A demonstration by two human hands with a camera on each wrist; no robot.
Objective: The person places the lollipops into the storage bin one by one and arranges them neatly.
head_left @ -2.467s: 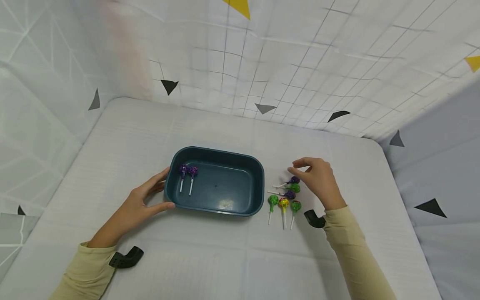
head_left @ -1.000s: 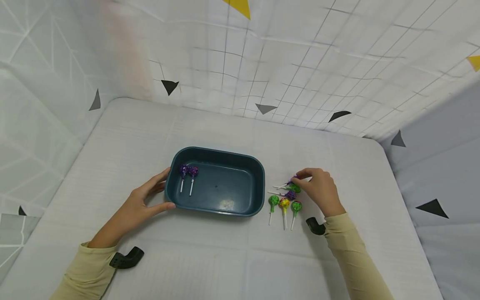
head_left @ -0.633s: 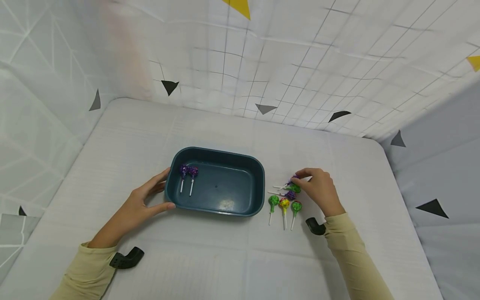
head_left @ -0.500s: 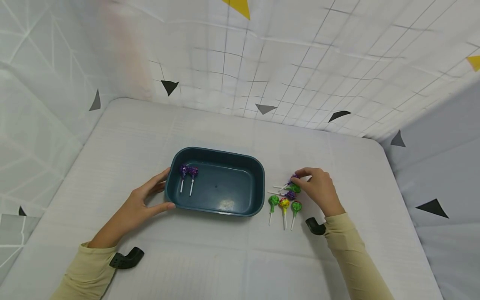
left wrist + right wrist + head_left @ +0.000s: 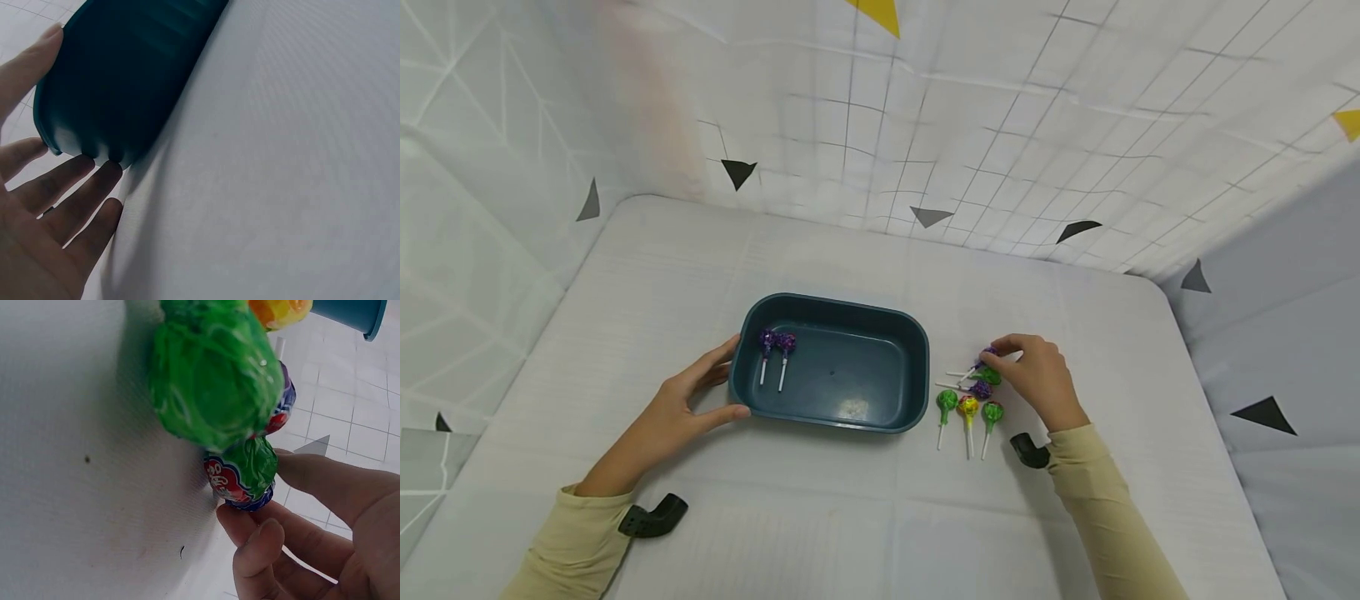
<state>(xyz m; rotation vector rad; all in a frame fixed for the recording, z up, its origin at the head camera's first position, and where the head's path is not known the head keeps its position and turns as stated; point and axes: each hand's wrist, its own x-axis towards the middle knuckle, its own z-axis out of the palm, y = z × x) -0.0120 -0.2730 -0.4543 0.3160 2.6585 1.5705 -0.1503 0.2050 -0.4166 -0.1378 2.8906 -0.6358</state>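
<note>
A dark teal plastic basin (image 5: 857, 367) sits on the white-covered table with two purple-wrapped lollipops (image 5: 777, 343) at its left end. My left hand (image 5: 673, 412) rests against that end, its nearly straight fingers (image 5: 97, 187) touching the outer wall and the thumb at the rim. Right of the basin, my right hand (image 5: 1033, 371) pinches the head of a purple lollipop (image 5: 987, 357) between thumb and fingers. Below it lie a green lollipop (image 5: 991, 377) and another purple lollipop (image 5: 981, 390). In the right wrist view, a green lollipop (image 5: 215, 375) partly hides the group.
Nearer the person, a green lollipop (image 5: 947, 401), a yellow lollipop (image 5: 968, 407) and a second green lollipop (image 5: 992, 413) lie in a row, sticks toward the person. White patterned sheets (image 5: 820, 108) hang behind the table and at both sides.
My right hand has come down from above the lollipops and now pinches the topmost purple one, whose stick has shifted slightly. The left hand and basin have stayed put.
</note>
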